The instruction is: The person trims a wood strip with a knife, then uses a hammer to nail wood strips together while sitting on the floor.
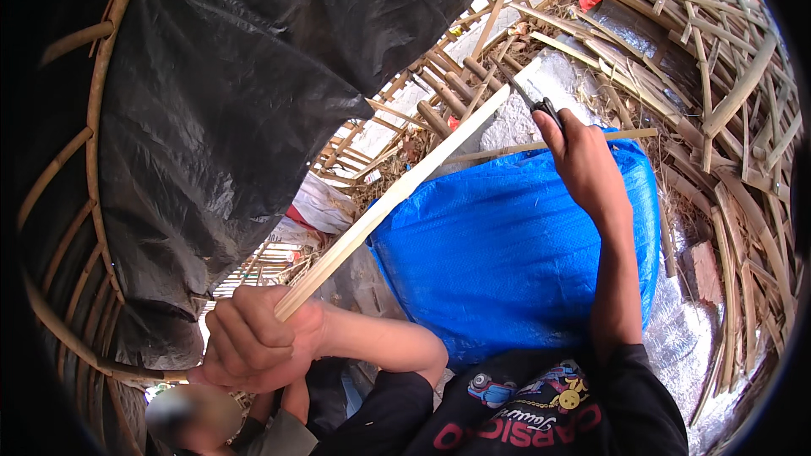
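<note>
My left hand point(262, 338) is closed in a fist around the lower end of a long pale bamboo strip point(393, 196). The strip slants up and to the right, away from me. In my right hand point(583, 152) is a knife point(547, 108) with a dark handle, its narrow blade pointing up and left. The blade lies close to the strip's far tip; whether they touch I cannot tell. Below my right hand a blue woven plastic sheet point(507, 253) spreads in front of my body. A thin bamboo strip point(634, 133) lies along its far edge.
A black plastic sheet point(220, 101) hangs at the left on a bamboo frame point(100, 152). Split bamboo pieces point(743, 110) are stacked at the right. Bamboo poles point(446, 97) and shavings lie beyond the blue sheet. Another person point(194, 422) is at the lower left.
</note>
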### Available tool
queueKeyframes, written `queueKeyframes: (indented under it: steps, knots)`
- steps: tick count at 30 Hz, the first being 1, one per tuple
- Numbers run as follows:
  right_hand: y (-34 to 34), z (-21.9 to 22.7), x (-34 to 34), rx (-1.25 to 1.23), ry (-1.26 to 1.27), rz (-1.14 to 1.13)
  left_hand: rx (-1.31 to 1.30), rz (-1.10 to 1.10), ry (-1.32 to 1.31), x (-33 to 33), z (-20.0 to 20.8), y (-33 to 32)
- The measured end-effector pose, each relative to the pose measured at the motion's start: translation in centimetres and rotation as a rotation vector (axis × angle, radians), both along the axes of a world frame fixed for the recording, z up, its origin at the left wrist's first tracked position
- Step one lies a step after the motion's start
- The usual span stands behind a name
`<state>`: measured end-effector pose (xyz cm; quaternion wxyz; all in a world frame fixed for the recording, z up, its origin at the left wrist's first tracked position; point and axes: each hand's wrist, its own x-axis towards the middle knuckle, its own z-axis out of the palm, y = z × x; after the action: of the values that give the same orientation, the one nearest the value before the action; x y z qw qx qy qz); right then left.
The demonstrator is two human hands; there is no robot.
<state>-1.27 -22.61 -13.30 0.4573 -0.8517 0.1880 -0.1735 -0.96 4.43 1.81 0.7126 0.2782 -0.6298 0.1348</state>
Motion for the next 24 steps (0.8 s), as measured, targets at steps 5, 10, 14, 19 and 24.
queueKeyframes:
  steps: [5,10,14,19,24]
  knots:
    - [2.1,1.1,-0.9,0.121,-0.114,0.217,-0.099,0.083,0.055,1.6,-1.2,1.8]
    - [4.5,0.7,-0.4,0.087,-0.201,0.292,-0.185,0.091,0.265,2.1,-1.2,2.4]
    - [4.2,0.0,0.1,0.036,-0.202,0.208,-0.192,0.139,0.348,2.3,-2.6,2.9]
    - [5.1,0.2,0.1,0.04,-0.246,0.187,-0.288,0.177,0.392,1.9,-2.9,3.8]
    - [6.1,0.3,-0.7,-0.034,-0.318,0.236,-0.357,0.168,0.41,2.0,-3.2,3.6]
